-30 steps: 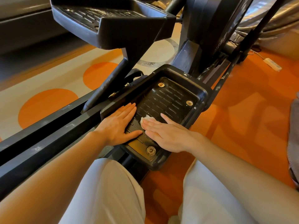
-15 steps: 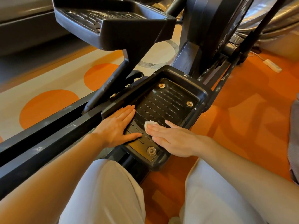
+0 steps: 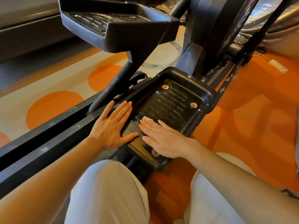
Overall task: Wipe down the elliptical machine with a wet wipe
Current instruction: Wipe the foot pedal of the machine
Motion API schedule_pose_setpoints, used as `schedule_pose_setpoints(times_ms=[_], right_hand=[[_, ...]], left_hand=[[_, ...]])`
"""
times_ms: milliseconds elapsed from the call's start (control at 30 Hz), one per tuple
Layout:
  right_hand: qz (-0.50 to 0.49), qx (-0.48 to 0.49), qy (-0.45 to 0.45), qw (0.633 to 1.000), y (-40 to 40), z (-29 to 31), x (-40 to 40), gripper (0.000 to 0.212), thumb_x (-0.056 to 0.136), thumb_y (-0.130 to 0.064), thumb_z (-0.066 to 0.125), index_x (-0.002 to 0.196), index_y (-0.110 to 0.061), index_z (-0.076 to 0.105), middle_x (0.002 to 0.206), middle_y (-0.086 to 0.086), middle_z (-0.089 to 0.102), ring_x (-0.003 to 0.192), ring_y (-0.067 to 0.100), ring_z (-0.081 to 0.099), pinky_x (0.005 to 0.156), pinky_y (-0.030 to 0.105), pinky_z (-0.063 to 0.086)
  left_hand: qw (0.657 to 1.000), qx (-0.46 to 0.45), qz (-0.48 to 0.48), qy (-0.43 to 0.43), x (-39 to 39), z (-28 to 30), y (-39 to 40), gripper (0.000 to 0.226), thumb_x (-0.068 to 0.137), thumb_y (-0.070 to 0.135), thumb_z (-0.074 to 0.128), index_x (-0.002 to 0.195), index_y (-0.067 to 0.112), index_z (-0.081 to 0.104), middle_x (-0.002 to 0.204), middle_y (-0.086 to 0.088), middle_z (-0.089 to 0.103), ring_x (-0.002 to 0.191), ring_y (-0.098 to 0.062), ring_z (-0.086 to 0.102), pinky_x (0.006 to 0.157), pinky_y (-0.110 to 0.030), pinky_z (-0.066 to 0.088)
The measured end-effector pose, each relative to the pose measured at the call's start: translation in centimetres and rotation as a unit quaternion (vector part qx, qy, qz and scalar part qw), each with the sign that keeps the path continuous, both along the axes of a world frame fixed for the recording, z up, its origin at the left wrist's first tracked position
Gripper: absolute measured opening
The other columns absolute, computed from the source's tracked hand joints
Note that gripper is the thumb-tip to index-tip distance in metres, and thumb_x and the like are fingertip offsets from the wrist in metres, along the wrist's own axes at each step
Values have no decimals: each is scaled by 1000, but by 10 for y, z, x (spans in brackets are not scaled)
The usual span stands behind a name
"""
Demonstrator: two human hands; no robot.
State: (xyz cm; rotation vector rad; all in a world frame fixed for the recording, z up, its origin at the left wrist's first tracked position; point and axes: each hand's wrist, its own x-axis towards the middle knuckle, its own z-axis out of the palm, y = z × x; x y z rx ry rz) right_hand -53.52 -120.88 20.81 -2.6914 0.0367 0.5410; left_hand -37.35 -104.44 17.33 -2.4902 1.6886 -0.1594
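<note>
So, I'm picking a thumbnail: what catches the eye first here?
Two bare hands lie flat in the lower foot pedal at centre: the right hand presses a white wet wipe, and the left hand rests on the pedal's left rim. Bright orange floor surrounds the black machine.

Head camera (single view), looking steeply down, close.

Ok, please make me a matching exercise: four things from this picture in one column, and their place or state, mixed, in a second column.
1. wet wipe
2. left hand
3. upper pedal
4. power strip

A. lies on the orange floor, far right
B. raised, untouched
C. under the fingers of the right hand
D. flat on the left edge of the lower pedal

Pairs: 1-C, 2-D, 3-B, 4-A
</note>
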Motion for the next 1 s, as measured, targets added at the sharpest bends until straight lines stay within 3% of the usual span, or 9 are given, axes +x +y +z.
schedule_pose_setpoints(times_ms=[267, 400, 533, 667, 767, 900, 1000], right_hand=[[16, 26, 49, 998, -10, 9, -24, 53, 106, -45, 13, 157, -32, 5, 161, -22, -4, 141, -13, -13, 112, 16, -16], [25, 34, 29, 999, -5, 1, 0, 53, 107, -41, 13, 158, -27, 3, 163, -16, -6, 143, -8, -16, 113, 18, -17], [32, 53, 3, 998, -1, -3, 14, 54, 108, -40, 17, 157, -22, 1, 164, -11, -7, 140, -10, -17, 110, 11, -18], [45, 15, -26, 999, -5, -5, 3, 55, 108, -39, 19, 157, -27, -4, 162, -16, -12, 141, -9, -21, 115, 26, -23], [43, -88, -74, 992, -8, -2, -11, 55, 107, -42, 16, 157, -29, -5, 160, -18, -16, 143, -5, -24, 113, 35, -29], [34, -87, 0, 996, -4, 5, -31, 60, 104, -51, 12, 157, -27, -5, 161, -16, -13, 144, -5, -20, 117, 33, -23], [38, -70, 27, 996, -2, 8, -29, 64, 103, -54, 10, 156, -26, -10, 161, -15, -16, 143, -5, -20, 113, 24, -24]], left_hand=[[1000, -10, -3, -4, 5, 3, 4, 101, 88, 84, 13, 154, 8, 22, 163, -8, 19, 152, -25, 13, 123, -49, 7], [1000, -14, -13, 13, 6, 2, 4, 104, 87, 86, 11, 155, 7, 18, 164, -8, 14, 153, -25, 8, 123, -47, 7], [1000, -11, -17, 22, 8, 3, 4, 107, 84, 88, 9, 156, 9, 13, 165, -6, 8, 153, -24, 3, 123, -42, 1], [999, -18, -16, 26, 8, 2, 4, 107, 83, 89, 8, 156, 11, 11, 164, -4, 8, 153, -24, 2, 123, -40, -1], [999, -27, -17, 29, 8, 2, 4, 108, 82, 90, 6, 156, 11, 8, 165, -3, 5, 153, -23, -1, 123, -41, -2], [999, -28, -19, 26, 9, 1, 5, 108, 83, 90, 6, 157, 11, 10, 165, -3, 5, 153, -23, -1, 123, -41, -3], [999, -25, -20, 23, 9, -1, 4, 107, 84, 88, 7, 157, 10, 14, 165, -4, 8, 153, -23, 2, 123, -43, -2]])
